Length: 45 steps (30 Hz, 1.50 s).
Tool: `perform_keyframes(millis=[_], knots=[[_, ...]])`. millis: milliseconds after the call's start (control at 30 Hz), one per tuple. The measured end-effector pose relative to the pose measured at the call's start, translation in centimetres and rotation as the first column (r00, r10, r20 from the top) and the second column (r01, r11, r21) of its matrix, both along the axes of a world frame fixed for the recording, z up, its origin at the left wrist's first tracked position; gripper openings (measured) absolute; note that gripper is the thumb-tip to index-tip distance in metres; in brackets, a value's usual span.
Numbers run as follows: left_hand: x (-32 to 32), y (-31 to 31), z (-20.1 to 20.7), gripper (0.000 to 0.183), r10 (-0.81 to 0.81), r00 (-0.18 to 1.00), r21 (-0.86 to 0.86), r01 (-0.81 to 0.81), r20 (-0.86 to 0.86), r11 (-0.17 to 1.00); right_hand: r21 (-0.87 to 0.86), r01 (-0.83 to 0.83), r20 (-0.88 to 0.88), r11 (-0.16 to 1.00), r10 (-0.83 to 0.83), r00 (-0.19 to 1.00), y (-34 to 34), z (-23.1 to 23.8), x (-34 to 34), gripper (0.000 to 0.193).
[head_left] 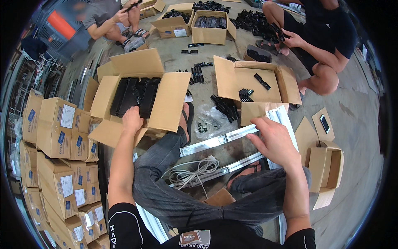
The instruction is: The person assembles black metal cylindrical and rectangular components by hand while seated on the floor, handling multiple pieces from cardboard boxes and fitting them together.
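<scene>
- Head view: one black part point(136, 97) lying atop packed black rows point(151, 94), left carton point(169, 102).
- Left hand point(132, 120) sitting at near end; whether fingers are pinching, can't tell.
- Right hand point(274, 140) hovering empty, fingers spread.
- Probably handling light, stiff, slippery; grip mid-length.
- Right carton point(248, 77) holding one loose piece point(262, 81), one small stack point(246, 95).

Support: grey floor point(356, 120), hard-surfaced, with faint stains. Directly on it, mid-view: loose black parts point(197, 75) and a crumpled clear plastic bag point(213, 124); at right, a small open carton point(316, 168). Farther off, a dense heap of black parts point(253, 25) lies near a filled open carton point(207, 36).
</scene>
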<state>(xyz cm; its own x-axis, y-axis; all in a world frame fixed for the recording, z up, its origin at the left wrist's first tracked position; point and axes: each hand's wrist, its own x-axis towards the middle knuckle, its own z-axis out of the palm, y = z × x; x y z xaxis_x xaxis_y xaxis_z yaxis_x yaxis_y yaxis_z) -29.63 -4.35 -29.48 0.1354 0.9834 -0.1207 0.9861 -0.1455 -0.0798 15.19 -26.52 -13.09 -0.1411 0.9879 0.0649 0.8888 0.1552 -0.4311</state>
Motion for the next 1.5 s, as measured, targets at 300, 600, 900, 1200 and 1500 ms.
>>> perform_keyframes(millis=[300,600,900,1200,1500], knots=[[1.0,-0.6,0.3,0.054,-0.014,0.999,0.041,0.016,-0.039,0.999,0.089,-0.004,0.004,0.996,0.003,1.000,-0.2,-0.6,0.7,0.029],[1.3,-0.4,1.0,0.056,-0.103,0.988,0.004,0.104,-0.116,0.995,-0.070,-0.030,0.054,0.997,0.034,0.998,-0.5,-0.4,1.0,0.034],[1.4,-0.3,0.9,0.053,-0.204,0.965,-0.002,0.206,-0.165,0.978,-0.005,-0.063,0.052,0.998,0.063,0.997,-0.6,-0.6,0.7,0.029],[1.9,-0.5,1.5,0.043,-0.274,0.954,-0.011,0.275,-0.125,0.961,-0.018,-0.061,0.074,0.998,0.062,0.995,-0.5,-0.8,0.8,0.030],[1.1,0.1,0.4,0.027,-0.356,0.926,-0.041,0.354,-0.127,0.934,-0.036,-0.064,0.063,0.997,0.066,0.996,-0.5,-0.7,0.6,0.030]])
